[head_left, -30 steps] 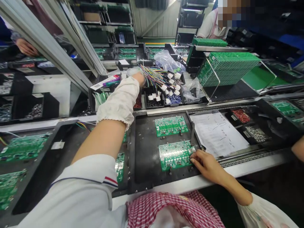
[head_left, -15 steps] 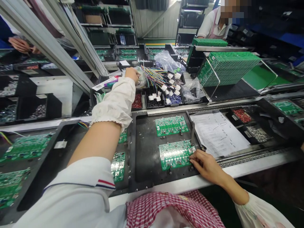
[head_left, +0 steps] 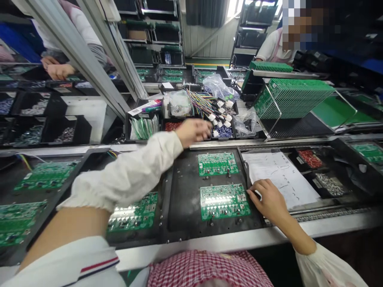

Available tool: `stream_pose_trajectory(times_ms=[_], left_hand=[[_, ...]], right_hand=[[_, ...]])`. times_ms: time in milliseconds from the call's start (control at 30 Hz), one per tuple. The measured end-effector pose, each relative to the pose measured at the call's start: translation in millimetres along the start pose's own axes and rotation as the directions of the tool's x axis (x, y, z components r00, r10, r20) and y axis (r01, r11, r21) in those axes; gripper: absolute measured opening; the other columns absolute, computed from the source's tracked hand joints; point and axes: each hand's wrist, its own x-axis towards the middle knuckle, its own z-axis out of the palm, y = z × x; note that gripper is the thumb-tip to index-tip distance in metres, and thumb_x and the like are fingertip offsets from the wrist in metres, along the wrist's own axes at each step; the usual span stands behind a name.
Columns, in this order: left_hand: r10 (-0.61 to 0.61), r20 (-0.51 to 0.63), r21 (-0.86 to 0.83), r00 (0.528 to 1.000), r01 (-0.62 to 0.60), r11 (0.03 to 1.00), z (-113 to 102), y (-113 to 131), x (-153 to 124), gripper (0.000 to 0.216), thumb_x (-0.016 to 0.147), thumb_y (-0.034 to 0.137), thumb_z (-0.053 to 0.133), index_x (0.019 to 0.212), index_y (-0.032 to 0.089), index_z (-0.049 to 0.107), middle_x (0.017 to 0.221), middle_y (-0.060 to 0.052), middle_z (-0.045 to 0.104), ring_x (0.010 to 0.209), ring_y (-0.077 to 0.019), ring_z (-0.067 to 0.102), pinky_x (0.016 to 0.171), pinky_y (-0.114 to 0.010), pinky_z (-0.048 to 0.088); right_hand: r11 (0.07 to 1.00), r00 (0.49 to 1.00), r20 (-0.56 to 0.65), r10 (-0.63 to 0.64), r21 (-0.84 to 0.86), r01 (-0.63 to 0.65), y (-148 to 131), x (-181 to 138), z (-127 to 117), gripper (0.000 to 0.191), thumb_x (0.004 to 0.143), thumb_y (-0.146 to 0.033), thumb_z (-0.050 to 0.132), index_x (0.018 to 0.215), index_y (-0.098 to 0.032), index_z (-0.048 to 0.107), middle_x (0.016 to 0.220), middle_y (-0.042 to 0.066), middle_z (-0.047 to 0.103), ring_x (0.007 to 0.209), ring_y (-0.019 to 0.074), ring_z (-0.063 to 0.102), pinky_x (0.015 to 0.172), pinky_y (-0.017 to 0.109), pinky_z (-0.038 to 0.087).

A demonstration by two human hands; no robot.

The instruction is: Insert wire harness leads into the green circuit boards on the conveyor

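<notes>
The left hand [head_left: 195, 132] has come away from the clear plastic bag [head_left: 179, 100] and now hangs, blurred, above the front of the bins, between the red parts [head_left: 172, 126] and the blue parts [head_left: 223, 130]. Its fingers are loosely bent; whether they hold anything I cannot tell. The right hand [head_left: 268, 201] has shifted outward to the lower green board's [head_left: 223, 201] right edge, half curled, its grip and contact unclear.

That board lies flat in the black tray [head_left: 183, 199], near the tray's right side, with the upper green board [head_left: 218, 163] just behind it. Bare tray floor leaves open room to their left, and the surface's pale metal front edge [head_left: 194, 244] runs before it.

Bins close off the far side, coloured wires [head_left: 201, 99] heaped over them. A paper sheet [head_left: 278, 175] lies right of the tray, with a rack of green boards [head_left: 296, 95] farther back. The left sleeve [head_left: 128, 171] crosses the neighbouring tray, partly covering a board [head_left: 134, 215] there.
</notes>
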Motion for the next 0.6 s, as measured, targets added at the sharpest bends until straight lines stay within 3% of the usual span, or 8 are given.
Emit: stream_pose_trajectory(times_ms=[33, 100, 200, 333, 433, 533, 600], left_hand=[[-0.142, 0.085, 0.017, 0.986, 0.141, 0.990, 18, -17, -18, 0.012, 0.074, 0.018, 0.059, 0.082, 0.011, 0.055, 0.059, 0.000, 0.056, 0.047, -0.0047, 0.043, 0.043, -0.020, 0.023], [-0.368, 0.198, 0.021, 0.909, 0.371, 0.928, 47, -47, -48, 0.020, 0.069, 0.027, 0.064, 0.070, 0.010, 0.053, 0.056, -0.001, 0.057, 0.040, -0.0029, 0.039, 0.038, -0.018, 0.019], [-0.487, 0.295, -0.051, 0.822, 0.523, 0.851, 70, -73, -71, 0.038, 0.057, 0.042, 0.070, 0.061, 0.010, 0.050, 0.055, -0.002, 0.055, 0.038, -0.0013, 0.037, 0.034, -0.017, 0.015], [-0.525, 0.339, -0.121, 0.781, 0.590, 0.799, 75, -79, -73, 0.046, 0.047, 0.049, 0.072, 0.058, 0.008, 0.051, 0.050, 0.000, 0.050, 0.041, -0.0030, 0.041, 0.033, -0.017, 0.011], [-0.517, 0.340, -0.159, 0.786, 0.589, 0.792, 76, -81, -74, 0.043, 0.057, 0.047, 0.068, 0.058, 0.008, 0.051, 0.049, 0.000, 0.047, 0.040, -0.0026, 0.038, 0.034, -0.016, 0.013], [-0.517, 0.234, -0.211, 0.824, 0.562, 0.800, 77, -82, -81, 0.031, 0.078, 0.037, 0.052, 0.068, 0.008, 0.052, 0.054, -0.002, 0.050, 0.042, -0.0046, 0.042, 0.038, -0.018, 0.024], [-0.541, 0.181, -0.206, 0.821, 0.570, 0.796, 77, -82, -86, 0.022, 0.086, 0.021, 0.039, 0.077, 0.007, 0.053, 0.057, -0.002, 0.051, 0.043, -0.0051, 0.043, 0.040, -0.019, 0.027]], right_hand=[[1.000, 1.000, -0.012, -0.002, 0.017, 0.002, 2, 0, -1, 0.018, 0.081, -0.032, 0.047, 0.074, -0.019, 0.058, 0.078, 0.008, 0.057, 0.080, 0.0226, 0.049, 0.069, 0.037, 0.041], [0.995, 0.999, -0.030, -0.032, 0.097, 0.035, -1, 4, -7, 0.017, 0.081, -0.033, 0.048, 0.081, -0.020, 0.059, 0.081, 0.008, 0.057, 0.081, 0.0223, 0.050, 0.071, 0.038, 0.042], [0.946, 0.993, -0.033, -0.109, 0.305, 0.114, -22, 19, -16, 0.019, 0.083, -0.031, 0.046, 0.093, -0.021, 0.059, 0.086, 0.007, 0.058, 0.085, 0.0203, 0.051, 0.075, 0.037, 0.043], [0.862, 0.982, -0.063, -0.180, 0.471, 0.188, -52, 39, -13, 0.018, 0.083, -0.029, 0.047, 0.093, -0.021, 0.060, 0.086, 0.006, 0.058, 0.084, 0.0183, 0.052, 0.074, 0.035, 0.044], [0.837, 0.983, -0.090, -0.159, 0.515, 0.182, -55, 40, -7, 0.013, 0.081, -0.031, 0.050, 0.081, -0.021, 0.060, 0.079, 0.005, 0.059, 0.079, 0.0178, 0.053, 0.071, 0.035, 0.044], [0.896, 0.985, -0.099, -0.145, 0.410, 0.173, -40, 34, -4, 0.011, 0.080, -0.030, 0.052, 0.080, -0.022, 0.059, 0.079, 0.004, 0.060, 0.081, 0.0189, 0.052, 0.074, 0.037, 0.041], [0.947, 0.982, -0.062, -0.177, 0.261, 0.187, -27, 28, -2, 0.010, 0.080, -0.028, 0.052, 0.082, -0.022, 0.060, 0.083, 0.004, 0.061, 0.086, 0.0207, 0.049, 0.078, 0.039, 0.038]])
